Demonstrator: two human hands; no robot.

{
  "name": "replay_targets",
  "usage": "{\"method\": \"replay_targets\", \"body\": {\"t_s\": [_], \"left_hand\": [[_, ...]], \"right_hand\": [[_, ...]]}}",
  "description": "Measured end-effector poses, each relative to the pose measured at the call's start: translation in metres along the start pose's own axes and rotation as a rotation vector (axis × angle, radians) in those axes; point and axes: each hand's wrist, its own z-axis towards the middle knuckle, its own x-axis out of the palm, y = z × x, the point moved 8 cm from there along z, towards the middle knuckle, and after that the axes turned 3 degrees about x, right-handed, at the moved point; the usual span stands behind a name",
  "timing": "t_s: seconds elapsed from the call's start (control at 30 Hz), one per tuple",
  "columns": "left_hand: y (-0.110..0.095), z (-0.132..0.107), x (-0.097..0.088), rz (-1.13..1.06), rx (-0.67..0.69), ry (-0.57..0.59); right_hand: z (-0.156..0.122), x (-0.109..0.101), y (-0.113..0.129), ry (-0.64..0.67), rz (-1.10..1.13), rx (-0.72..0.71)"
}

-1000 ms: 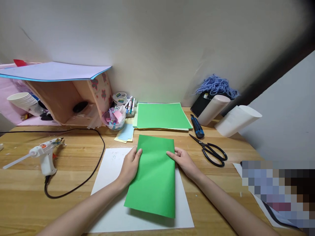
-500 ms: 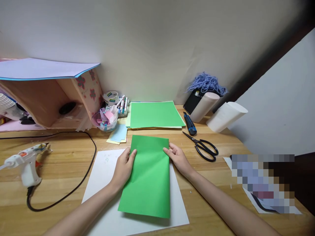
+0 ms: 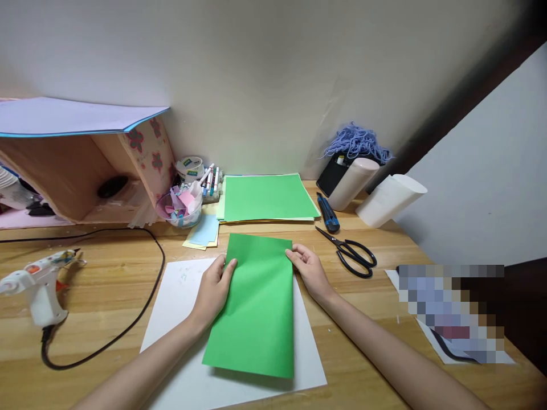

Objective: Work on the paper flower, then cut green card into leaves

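A folded green paper sheet (image 3: 256,307) lies on a white sheet (image 3: 179,319) on the wooden desk (image 3: 106,285). My left hand (image 3: 216,290) rests on the green paper's left edge, fingers laid flat with the thumb on top. My right hand (image 3: 310,270) grips the paper's right edge near the far corner, fingers curled over it. Both hands sit at the far half of the green paper.
A stack of green and pale sheets (image 3: 267,196) lies behind. Black scissors (image 3: 352,256) and a blue utility knife (image 3: 328,213) lie to the right, with two white rolls (image 3: 388,199). A glue gun (image 3: 36,282) with its black cord (image 3: 141,307) sits at the left.
The view has shifted a little; things sit further left in the frame. My hands hold the same places on the green paper, the right fingers curling slightly more over its edge.
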Motion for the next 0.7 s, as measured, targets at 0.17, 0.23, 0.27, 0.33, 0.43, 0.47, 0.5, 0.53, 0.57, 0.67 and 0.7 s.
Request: {"method": "replay_targets", "body": {"t_s": [0.17,0.23,0.27,0.33,0.43,0.47,0.5,0.53,0.57,0.67,0.7], "left_hand": [[-0.005,0.000,0.001,0.031,0.042,0.021],[-0.006,-0.001,0.001,0.046,0.045,0.025],[-0.006,-0.001,0.002,0.047,0.043,0.031],[-0.005,-0.001,0.004,0.042,0.040,0.044],[-0.005,-0.001,0.004,0.029,0.039,0.045],[-0.005,-0.001,0.004,0.024,0.035,0.039],[-0.005,-0.001,0.003,0.018,0.030,0.033],[-0.004,-0.001,0.003,0.013,0.026,0.029],[-0.004,-0.001,0.003,0.009,0.024,0.027],[-0.005,-0.001,0.004,0.015,0.040,0.037],[-0.006,-0.001,0.004,0.019,0.046,0.042]], "right_hand": [[0.003,-0.001,-0.001,0.042,0.030,0.014],[0.004,-0.003,-0.001,0.024,0.018,0.018],[0.004,-0.003,-0.001,0.016,0.023,0.022],[0.004,-0.004,-0.002,-0.003,0.051,0.033],[0.004,-0.005,-0.001,-0.037,0.067,0.036],[0.004,-0.006,-0.001,-0.045,0.061,0.032],[0.004,-0.006,0.000,-0.048,0.051,0.027],[0.004,-0.006,0.000,-0.048,0.042,0.020],[0.004,-0.007,0.001,-0.047,0.037,0.014],[0.004,-0.009,0.001,-0.061,0.046,0.001],[0.004,-0.010,0.000,-0.072,0.057,0.001]]}}
